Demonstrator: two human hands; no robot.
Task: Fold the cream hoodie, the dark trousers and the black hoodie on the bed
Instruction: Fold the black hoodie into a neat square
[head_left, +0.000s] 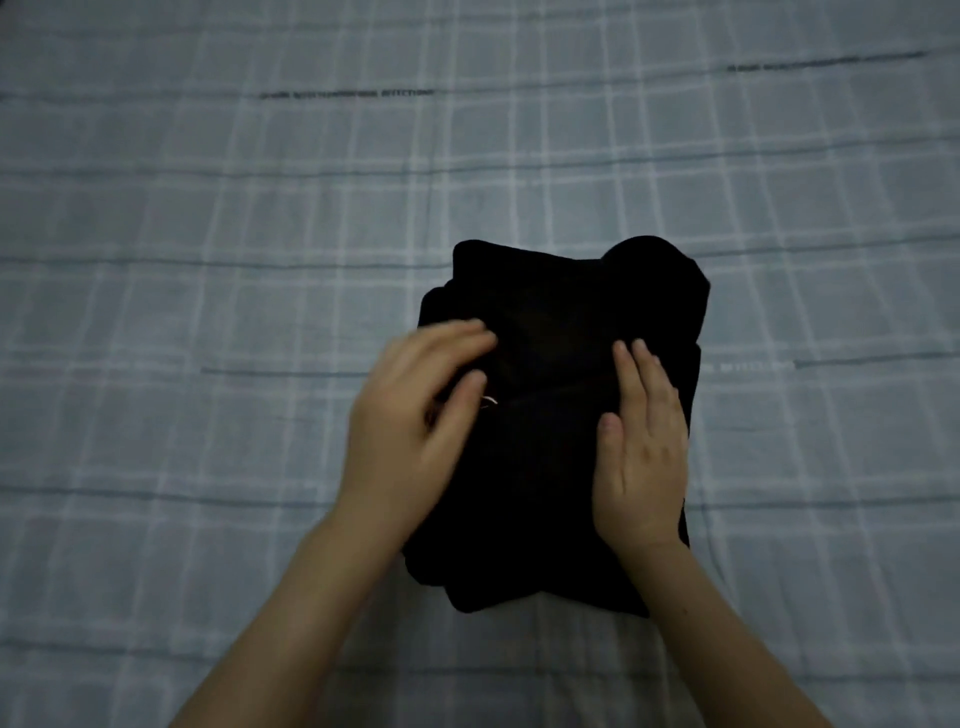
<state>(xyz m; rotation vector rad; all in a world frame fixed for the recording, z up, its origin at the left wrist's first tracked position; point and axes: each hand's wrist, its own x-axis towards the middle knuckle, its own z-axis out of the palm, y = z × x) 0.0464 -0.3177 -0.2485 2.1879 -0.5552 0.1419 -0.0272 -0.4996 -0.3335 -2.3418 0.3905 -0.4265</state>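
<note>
Black hoodie folded, bed showing all round; left hand, right hand flat atop.

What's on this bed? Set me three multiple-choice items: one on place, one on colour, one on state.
1. The right hand rests: A) on the garment B) on a pillow C) in the air.
2. The garment is: A) cream B) black C) red.
3. On the sheet, the garment is: A) spread out B) hanging C) folded in a bundle.

Key: 1 A, its palm lies flat on the garment's right part; 2 B, it shows black against the pale checked sheet; 3 C, its layered edges form a compact block.
</note>
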